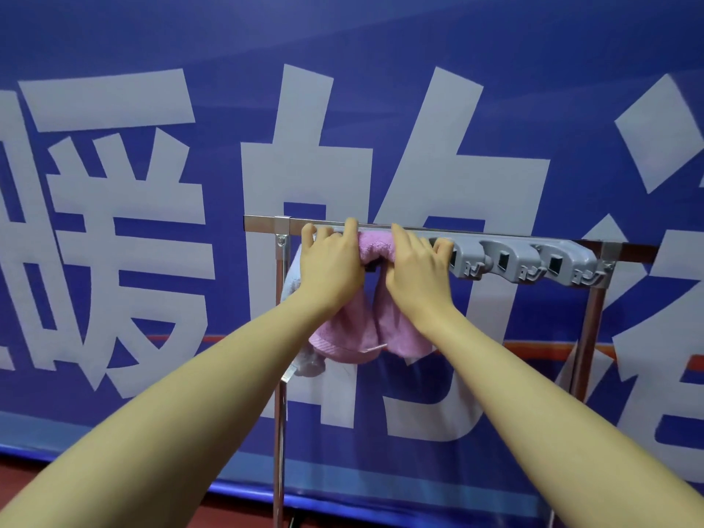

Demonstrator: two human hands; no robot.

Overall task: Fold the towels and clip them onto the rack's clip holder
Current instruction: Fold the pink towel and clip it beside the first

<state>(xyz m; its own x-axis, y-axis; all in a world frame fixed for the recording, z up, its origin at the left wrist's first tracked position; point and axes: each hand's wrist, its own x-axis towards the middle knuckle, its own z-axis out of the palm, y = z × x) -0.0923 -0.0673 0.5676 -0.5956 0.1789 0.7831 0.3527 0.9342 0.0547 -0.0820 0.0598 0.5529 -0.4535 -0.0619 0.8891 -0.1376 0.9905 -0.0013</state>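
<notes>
A folded pink towel [375, 247] is bunched against the grey clip holder [522, 259] on the metal rack [588, 329], its two ends hanging down below my wrists. My left hand [329, 261] presses on the towel's left side, fingers curled over the top bar. My right hand [417, 266] presses its right side, fingertips against the holder. A pale blue-grey towel [291, 278] hangs at the rack's left end, mostly hidden behind my left hand and the pink towel.
The grey clip holder has three empty clips to the right of my hands. The rack's left post [280, 413] and right post stand in front of a blue banner [133, 222] with large white characters. A reddish floor [23, 474] shows at the bottom.
</notes>
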